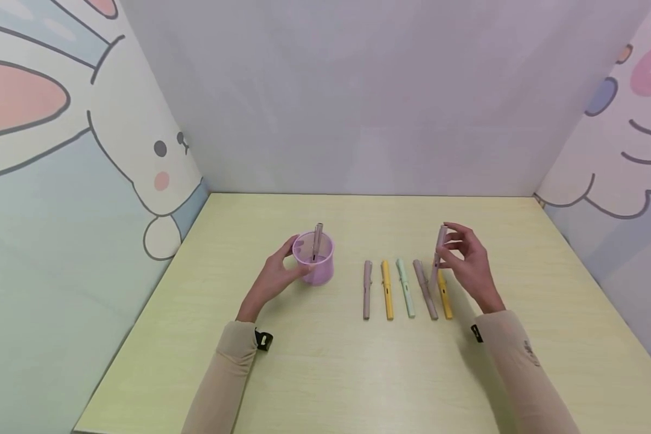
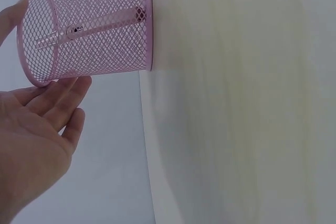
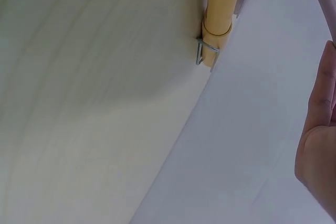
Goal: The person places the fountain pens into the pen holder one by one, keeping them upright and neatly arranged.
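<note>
A pink mesh cup (image 1: 319, 263) (image 2: 89, 30) stands on the pale yellow table (image 1: 325, 361), with one mauve pen (image 1: 317, 240) (image 2: 86, 26) upright inside it. My left hand (image 1: 284, 271) (image 2: 39, 124) holds the cup from its left side, thumb on the rim and fingers along the wall. To the right, my right hand (image 1: 458, 250) (image 3: 317, 145) pinches another mauve pen (image 1: 439, 247) (image 3: 324, 1) nearly upright above a row of pens. That row lies flat: mauve (image 1: 367, 290), yellow (image 1: 387, 290), mint (image 1: 405, 288), mauve (image 1: 425, 290), yellow (image 1: 444, 295) (image 3: 220, 9).
White panels wall in the table at the back and both sides, the side ones printed with cartoon animals (image 1: 157, 163). Bare tabletop lies in front of the pens and cup, toward the near edge.
</note>
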`<state>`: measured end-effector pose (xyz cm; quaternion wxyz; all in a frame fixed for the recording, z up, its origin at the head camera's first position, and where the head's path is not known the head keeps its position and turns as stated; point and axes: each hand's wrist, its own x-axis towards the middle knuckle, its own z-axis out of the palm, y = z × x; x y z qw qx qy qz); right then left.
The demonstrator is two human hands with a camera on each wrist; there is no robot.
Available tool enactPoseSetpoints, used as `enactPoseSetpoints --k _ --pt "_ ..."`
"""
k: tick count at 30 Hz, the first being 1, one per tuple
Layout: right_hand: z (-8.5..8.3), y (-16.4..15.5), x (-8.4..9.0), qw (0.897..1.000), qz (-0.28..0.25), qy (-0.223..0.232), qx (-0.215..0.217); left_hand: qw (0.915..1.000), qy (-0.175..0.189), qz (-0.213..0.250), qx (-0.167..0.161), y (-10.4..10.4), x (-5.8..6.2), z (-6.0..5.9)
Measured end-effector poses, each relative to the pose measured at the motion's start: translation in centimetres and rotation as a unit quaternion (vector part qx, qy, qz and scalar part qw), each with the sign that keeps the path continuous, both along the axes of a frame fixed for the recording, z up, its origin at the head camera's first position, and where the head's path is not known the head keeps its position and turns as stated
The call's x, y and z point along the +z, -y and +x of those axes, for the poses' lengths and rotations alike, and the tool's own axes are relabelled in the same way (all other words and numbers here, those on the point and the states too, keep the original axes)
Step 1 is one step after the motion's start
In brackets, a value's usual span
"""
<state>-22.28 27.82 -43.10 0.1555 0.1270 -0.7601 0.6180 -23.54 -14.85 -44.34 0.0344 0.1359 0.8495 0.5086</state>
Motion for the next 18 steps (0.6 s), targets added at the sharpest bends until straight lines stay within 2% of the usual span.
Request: enactPoseSetpoints --k 18 --pt "-0.3 1.6 0.3 0.999 -0.003 -0.019 0.027 1.0 -0.006 -0.003 0.0 0.1 -0.3 -0.2"
